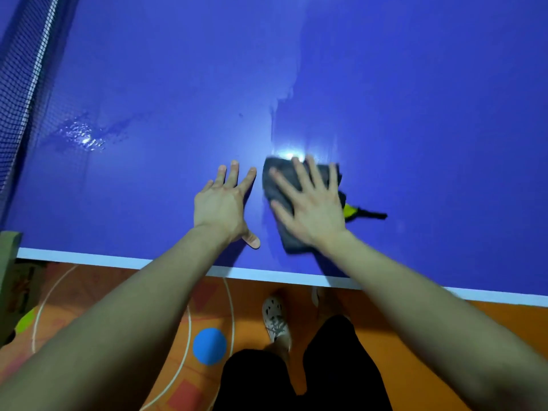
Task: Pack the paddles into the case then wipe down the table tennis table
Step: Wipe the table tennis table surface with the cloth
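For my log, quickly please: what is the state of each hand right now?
Left hand: open, fingers spread, resting on the table tennis table.
Right hand: open, straight fingers pressing the grey cloth.

I see open worktop ahead and to the right | net walls off the left | yellow-black object lies just beside my right hand

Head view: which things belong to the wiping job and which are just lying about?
Job: table, cloth pressed flat under the right hand, left hand resting on the table, wet patch near the net.
Lying about: net, yellow-and-black item beside the cloth (can't tell what), shoe, blue floor dot.
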